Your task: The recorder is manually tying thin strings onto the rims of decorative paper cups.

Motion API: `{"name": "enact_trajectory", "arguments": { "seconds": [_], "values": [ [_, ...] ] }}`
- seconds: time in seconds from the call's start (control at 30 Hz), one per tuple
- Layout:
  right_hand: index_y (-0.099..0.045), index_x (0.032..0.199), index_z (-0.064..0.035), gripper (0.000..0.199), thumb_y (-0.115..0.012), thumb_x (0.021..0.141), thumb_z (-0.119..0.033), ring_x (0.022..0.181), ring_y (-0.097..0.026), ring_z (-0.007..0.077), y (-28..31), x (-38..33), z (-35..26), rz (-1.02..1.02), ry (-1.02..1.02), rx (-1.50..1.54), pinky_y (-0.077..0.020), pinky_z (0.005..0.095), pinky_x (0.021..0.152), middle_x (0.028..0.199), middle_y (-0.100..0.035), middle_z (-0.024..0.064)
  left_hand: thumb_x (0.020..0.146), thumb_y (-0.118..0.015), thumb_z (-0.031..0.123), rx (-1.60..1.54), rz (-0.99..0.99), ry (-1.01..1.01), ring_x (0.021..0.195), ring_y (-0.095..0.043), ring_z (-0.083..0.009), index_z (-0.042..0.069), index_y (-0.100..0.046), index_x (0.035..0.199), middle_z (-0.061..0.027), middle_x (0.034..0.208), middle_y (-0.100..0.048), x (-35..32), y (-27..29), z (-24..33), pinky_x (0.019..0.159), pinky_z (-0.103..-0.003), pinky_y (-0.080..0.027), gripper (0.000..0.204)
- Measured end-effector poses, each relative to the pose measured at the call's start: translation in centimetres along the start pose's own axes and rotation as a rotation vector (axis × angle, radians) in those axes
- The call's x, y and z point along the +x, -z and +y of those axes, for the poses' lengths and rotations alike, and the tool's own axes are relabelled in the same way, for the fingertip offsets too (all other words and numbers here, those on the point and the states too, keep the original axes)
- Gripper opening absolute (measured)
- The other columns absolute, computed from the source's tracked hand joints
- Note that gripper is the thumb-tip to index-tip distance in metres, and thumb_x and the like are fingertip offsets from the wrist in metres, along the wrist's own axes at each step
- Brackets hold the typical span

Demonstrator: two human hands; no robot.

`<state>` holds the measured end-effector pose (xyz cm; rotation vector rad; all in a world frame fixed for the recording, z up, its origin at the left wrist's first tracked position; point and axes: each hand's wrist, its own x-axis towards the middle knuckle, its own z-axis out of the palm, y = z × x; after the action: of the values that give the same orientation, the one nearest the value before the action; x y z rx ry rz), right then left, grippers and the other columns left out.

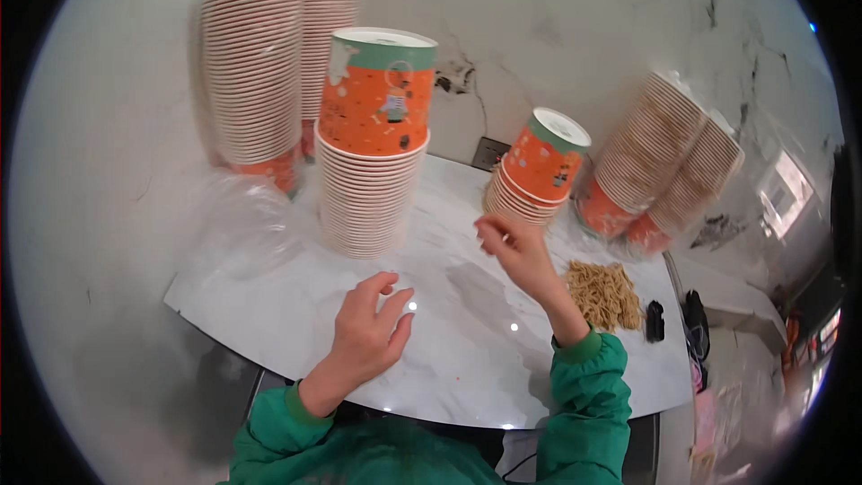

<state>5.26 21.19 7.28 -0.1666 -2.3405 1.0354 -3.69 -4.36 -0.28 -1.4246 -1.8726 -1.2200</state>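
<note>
My left hand [366,328] is held over the front middle of the white marble-look table [449,364], empty, its fingers bent and spread apart. My right hand [519,256] is in front of the shorter stack of paper tubs [521,208], hiding part of its lower rims. Its fingers curl loosely with a gap by the thumb, and I see nothing in them; contact with the stack cannot be told. The top tub there is upside down, orange and green. Beyond my left hand stands a taller stack of nested paper tubs [370,193], topped by another upside-down orange-and-green tub [377,94].
Tall plastic-wrapped tub stacks [251,72] stand at the back left, others [642,162] at the back right. Clear plastic film [238,224] lies at left. Tangled thin tan strands [603,295] and a small black object [655,321] lie at right. A wall socket [489,154] is behind.
</note>
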Motion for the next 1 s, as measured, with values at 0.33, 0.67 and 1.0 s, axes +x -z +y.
{"name": "enact_trajectory", "arguments": {
  "seconds": [0.33,0.67,1.0],
  "values": [
    [-0.069,0.102,-0.0036,0.014,-0.071,0.093,-0.013,0.099,-0.059,0.0332,-1.7,17.5,-14.1,0.422,0.788,-0.434,-0.0511,0.0413,0.083,0.099,-0.065,0.0098,0.076,-0.078,0.004,0.015,0.009,0.005,0.101,-0.063,-0.0299,0.003,-0.069,0.113,-0.0157,0.124,-0.06,-0.1,0.6,-0.1,0.084,-0.041,-0.051,0.038],
    [-0.073,0.094,0.0029,0.018,-0.071,0.091,-0.014,0.082,-0.064,0.0207,-2.4,20.6,-14.0,0.053,0.397,0.043,-0.0517,0.0336,0.074,0.089,-0.07,0.0117,0.077,-0.075,0.005,0.293,0.204,-0.14,0.107,-0.058,-0.0367,0.003,-0.065,0.121,-0.016,0.122,-0.062,6.9,3.1,-5.3,0.092,-0.047,-0.048,0.045],
    [-0.072,0.093,0.0049,0.018,-0.07,0.092,-0.013,0.075,-0.065,0.0191,-2.4,20.3,-15.0,0.123,0.474,0.005,-0.0541,0.0338,0.066,0.083,-0.068,0.0113,0.08,-0.076,0.013,0.449,0.442,-0.238,0.111,-0.055,-0.0359,0.004,-0.064,0.117,-0.0135,0.119,-0.058,11.4,1.8,-8.6,0.092,-0.05,-0.046,0.04]
  ]
}}
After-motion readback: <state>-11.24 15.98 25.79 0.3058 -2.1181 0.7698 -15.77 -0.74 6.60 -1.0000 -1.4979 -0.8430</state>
